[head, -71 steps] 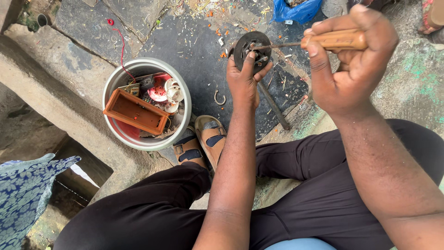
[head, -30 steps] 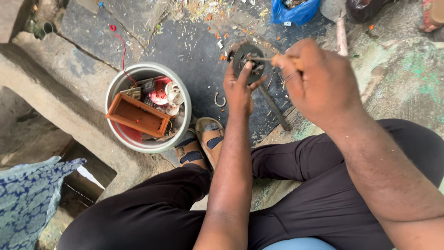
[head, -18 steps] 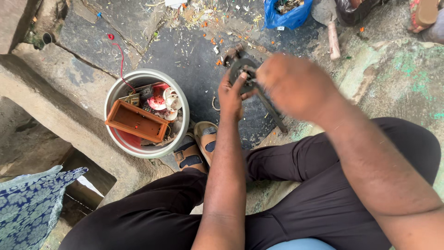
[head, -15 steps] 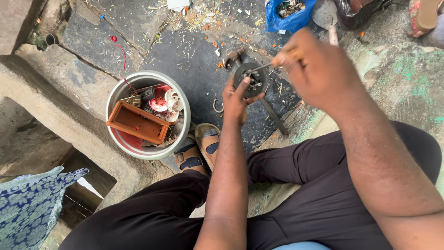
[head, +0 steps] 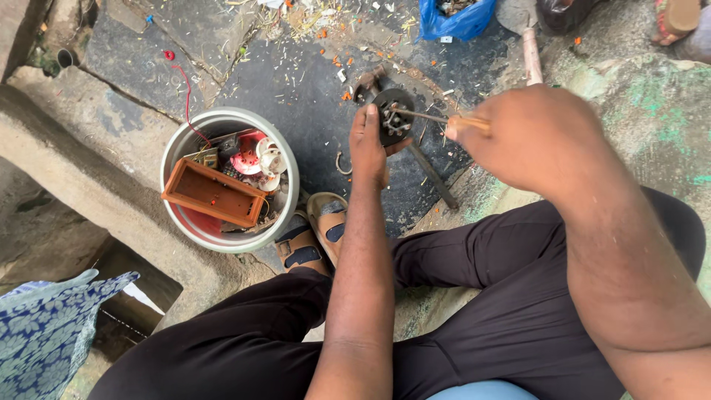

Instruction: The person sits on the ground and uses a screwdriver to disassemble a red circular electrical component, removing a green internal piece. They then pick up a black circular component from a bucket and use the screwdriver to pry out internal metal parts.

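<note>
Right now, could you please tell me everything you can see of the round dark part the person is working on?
The round dark part is a small disc-like piece, seemingly metal, with lighter fittings at its centre. It sits upright-ish over the black ground sheet. The left hand steadies it from below and beside, thumb against its rim. The thin shaft of a screwdriver, gripped by the right hand, reaches its centre. Its rear is hidden.

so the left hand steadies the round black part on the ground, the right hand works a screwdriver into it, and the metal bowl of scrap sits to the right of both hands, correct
Not quite: the metal bowl of scrap sits to the left of both hands, beside the sandalled feet. The head view shows it. The rest holds: the left hand steadies the round black part on the ground, and the right hand works a screwdriver into it.
</note>
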